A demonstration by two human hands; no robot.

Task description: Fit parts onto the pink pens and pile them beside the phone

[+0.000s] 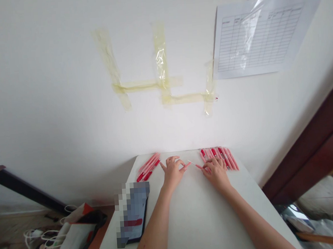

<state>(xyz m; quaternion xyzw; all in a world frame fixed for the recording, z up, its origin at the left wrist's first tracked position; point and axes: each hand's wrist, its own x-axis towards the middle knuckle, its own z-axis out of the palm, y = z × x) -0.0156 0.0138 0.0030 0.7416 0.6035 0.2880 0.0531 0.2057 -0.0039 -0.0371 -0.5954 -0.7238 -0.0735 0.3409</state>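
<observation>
My left hand rests on the white table with its fingers curled, pinching the pale tip of a thin pink pen part. My right hand is closed on the other, redder end of that same part. Just beyond the right hand lies a row of several pink and red pens near the table's far right edge. A smaller bundle of pink and red pens lies at the far left, apart from my left hand.
A dark tablet or phone lies at the table's left edge. The white wall carries yellowed tape strips and a taped printed form. Bags and cables clutter the floor at left. A dark wooden frame stands at right.
</observation>
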